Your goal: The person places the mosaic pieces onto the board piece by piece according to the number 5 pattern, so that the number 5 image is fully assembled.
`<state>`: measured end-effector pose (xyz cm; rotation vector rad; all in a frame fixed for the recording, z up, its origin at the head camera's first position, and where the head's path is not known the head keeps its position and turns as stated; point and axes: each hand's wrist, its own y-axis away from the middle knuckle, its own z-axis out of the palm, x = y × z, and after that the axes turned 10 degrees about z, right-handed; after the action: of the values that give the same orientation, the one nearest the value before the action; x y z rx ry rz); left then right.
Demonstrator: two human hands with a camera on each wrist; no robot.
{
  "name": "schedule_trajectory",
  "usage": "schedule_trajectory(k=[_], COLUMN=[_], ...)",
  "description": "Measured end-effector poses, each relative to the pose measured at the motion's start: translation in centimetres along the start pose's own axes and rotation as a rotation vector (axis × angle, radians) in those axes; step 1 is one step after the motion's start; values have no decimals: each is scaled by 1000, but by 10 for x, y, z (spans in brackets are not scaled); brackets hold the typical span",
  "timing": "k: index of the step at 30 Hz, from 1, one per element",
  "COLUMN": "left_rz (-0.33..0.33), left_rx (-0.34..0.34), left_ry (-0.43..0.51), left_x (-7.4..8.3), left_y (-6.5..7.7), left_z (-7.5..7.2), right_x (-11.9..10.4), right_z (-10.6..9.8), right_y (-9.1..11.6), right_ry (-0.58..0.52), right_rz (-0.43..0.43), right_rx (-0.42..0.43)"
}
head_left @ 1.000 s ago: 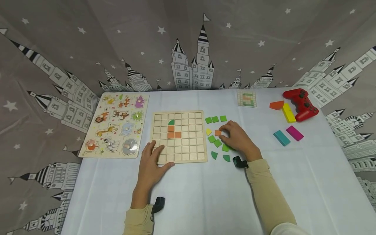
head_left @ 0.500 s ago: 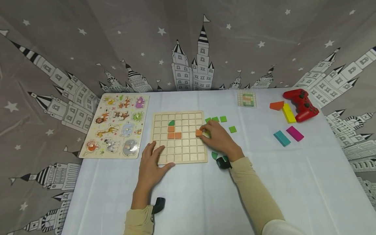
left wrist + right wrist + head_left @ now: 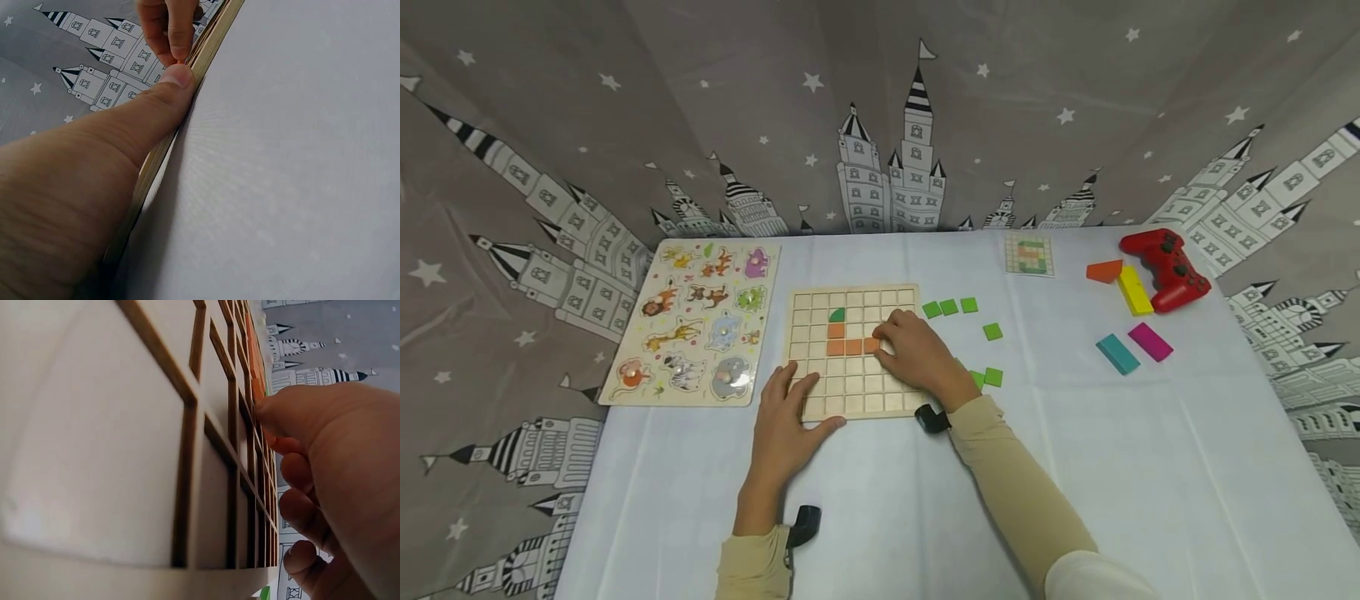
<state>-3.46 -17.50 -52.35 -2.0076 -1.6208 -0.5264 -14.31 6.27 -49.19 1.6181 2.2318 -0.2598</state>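
A wooden grid board (image 3: 865, 392) lies flat in the middle of the table. Set in its cells are a green quarter-circle tile (image 3: 837, 315) and several orange square tiles (image 3: 836, 331). Between thumb and fingertips, my right hand (image 3: 917, 354) pinches an orange square tile (image 3: 871, 345), right beside the lower row of orange tiles. My left hand (image 3: 786, 425) rests spread over the board's near left corner; in the left wrist view its thumb (image 3: 169, 84) lies along the board's edge. The right wrist view shows the right thumb (image 3: 294, 412) at the orange tile, low over the grid.
Green square tiles (image 3: 950, 307) lie right of the board, some partly hidden by the right hand. A patterned card (image 3: 1029, 255) lies at the back. An animal puzzle (image 3: 692, 325) is at left. Farther right are a red game controller (image 3: 1167, 271) and coloured blocks (image 3: 1117, 354).
My right hand has carried the orange tile leftward from the loose tiles onto the board, to the end of the orange row. The left hand has stayed in place.
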Motion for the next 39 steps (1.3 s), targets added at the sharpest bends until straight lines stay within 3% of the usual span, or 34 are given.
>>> schedule_trajectory(k=[27, 33, 39], left_rz=[-2, -3, -10], left_rx=[-13, -9, -8], left_ry=[-2, 3, -1], left_x=[2, 4, 2], left_y=[-1, -2, 0], left_z=[-2, -1, -1], right_x=[1, 27, 79], right_z=[-2, -16, -40], right_y=[3, 14, 34], right_ry=[-70, -191, -256], right_rz=[51, 136, 263], right_rx=[-30, -2, 56])
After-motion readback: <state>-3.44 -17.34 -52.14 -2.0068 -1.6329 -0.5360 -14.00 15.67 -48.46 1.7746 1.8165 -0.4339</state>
